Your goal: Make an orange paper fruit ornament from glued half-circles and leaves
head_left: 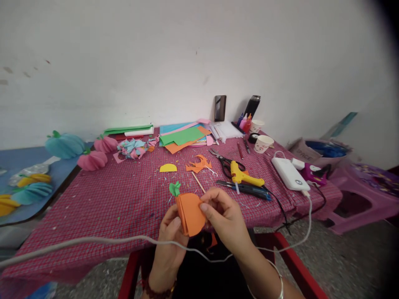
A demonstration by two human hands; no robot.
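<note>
An orange paper pumpkin [193, 214] with folded layers and a green paper stem [175, 189] is held up over the front edge of the table. My left hand [171, 236] grips its layered left side, thumb in front. With thumb and index finger, my right hand [222, 214] pinches the right edge of the front orange layer. Just beyond lie a thin wooden stick [198, 182], a yellow paper half circle [168, 167] and orange paper scraps [198, 165]. A yellow glue gun [245, 176] rests to the right, near black-handled scissors [226, 164] and a blue utility knife [249, 190].
Finished paper pumpkins [65, 144] stand at the left. Stacked coloured paper [183, 137] lies at the back. Paper cups [263, 143], a white power bank [289, 173] and a pink stool [358, 199] are on the right. A white cable [124, 239] crosses before my wrists.
</note>
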